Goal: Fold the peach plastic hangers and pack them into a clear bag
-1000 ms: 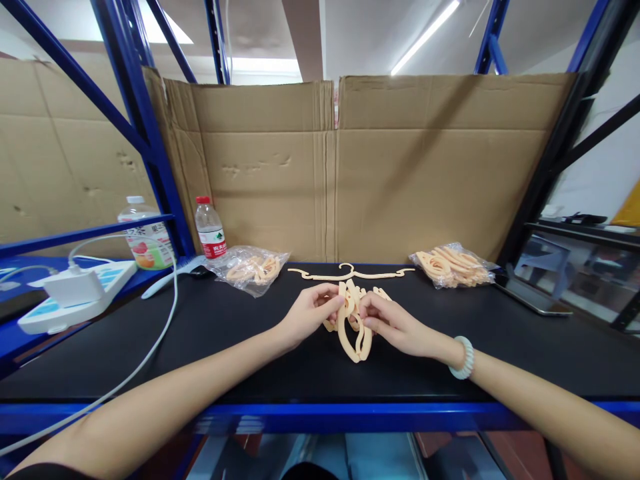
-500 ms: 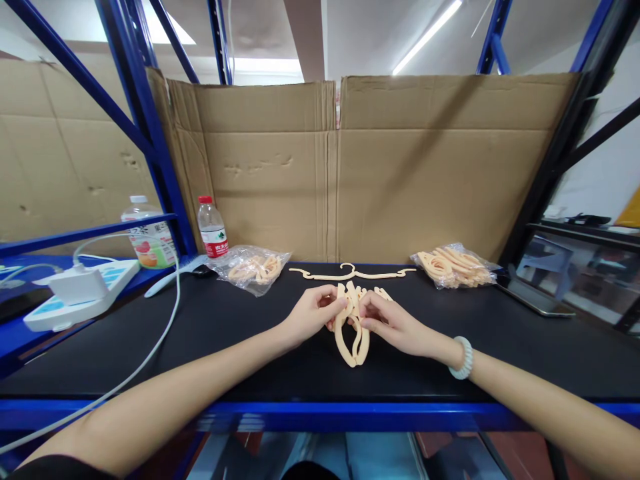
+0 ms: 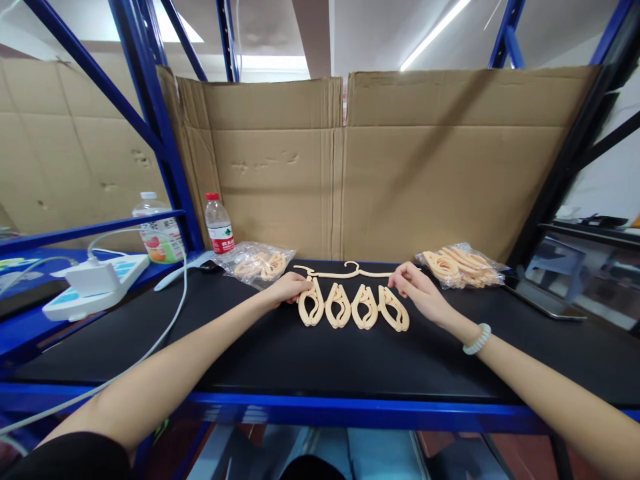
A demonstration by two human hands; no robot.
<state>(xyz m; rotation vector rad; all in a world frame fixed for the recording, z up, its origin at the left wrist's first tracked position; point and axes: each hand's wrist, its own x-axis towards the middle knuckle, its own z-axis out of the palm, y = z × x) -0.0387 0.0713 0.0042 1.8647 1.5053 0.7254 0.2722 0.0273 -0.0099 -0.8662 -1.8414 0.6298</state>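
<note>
Several folded cream plastic hangers lie side by side on the black tabletop: a leftmost folded hanger (image 3: pixel 311 308), two middle ones, and a rightmost folded hanger (image 3: pixel 395 310). My left hand (image 3: pixel 289 289) is closed on the upper left side of the leftmost one, its fingertips partly hidden. Beside the top of the rightmost one is my right hand (image 3: pixel 420 290), fingers bent but apart, with nothing visible in them. Behind the row lies an unfolded hanger (image 3: pixel 333 275), hook toward the back; my right hand covers much of its right end.
Clear bags of hangers lie at the back, a left bag (image 3: pixel 260 263) and a right bag (image 3: pixel 463 263). A red-capped bottle (image 3: pixel 220 230), a larger bottle (image 3: pixel 160 233) and a power strip (image 3: pixel 117 280) with a white cable are leftward. Cardboard (image 3: pixel 450 167) walls the back.
The hangers bunched between my hands now lie spread in a row. My left hand has moved left and my right hand right, farther apart. The view has shifted slightly.
</note>
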